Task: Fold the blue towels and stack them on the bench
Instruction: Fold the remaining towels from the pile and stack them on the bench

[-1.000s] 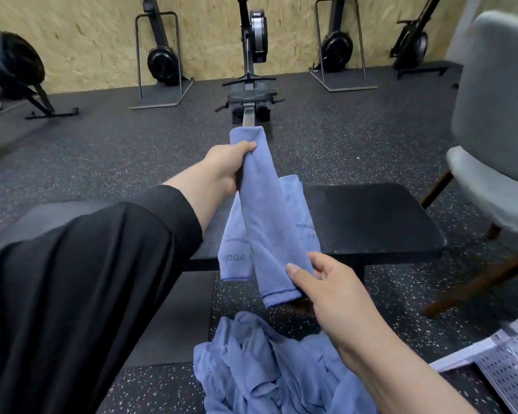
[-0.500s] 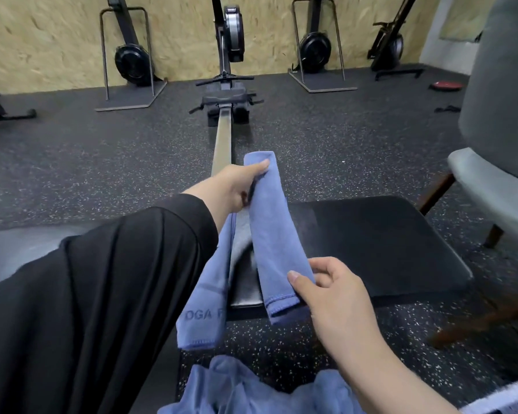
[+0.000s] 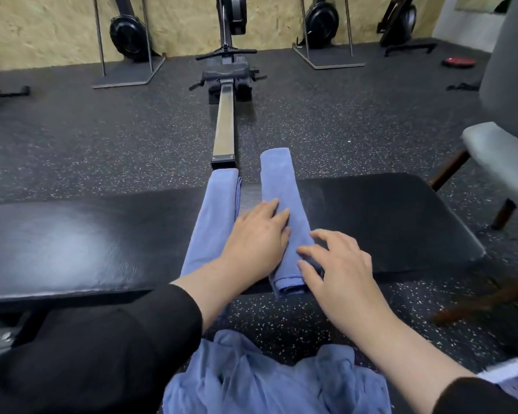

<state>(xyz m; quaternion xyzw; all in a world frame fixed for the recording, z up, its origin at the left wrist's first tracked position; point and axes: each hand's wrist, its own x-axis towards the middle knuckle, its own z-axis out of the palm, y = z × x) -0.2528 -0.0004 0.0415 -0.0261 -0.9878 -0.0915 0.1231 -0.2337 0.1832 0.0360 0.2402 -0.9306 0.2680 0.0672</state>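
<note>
Dim, even indoor light. A pale glare patch sits on the bench (image 3: 72,234) left of the fingers; edges bow and blur slightly.

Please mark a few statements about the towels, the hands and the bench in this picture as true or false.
1. Two folded blue strips lie across the black bench. True.
2. The left hand rests flat on the right-hand strip. True.
3. The right hand holds a towel in the air. False: its fingers touch the strip's near end on the bench.
4. The pile of unfolded blue towels sits on the grey chair. False: it lies low in front of the person.
</note>
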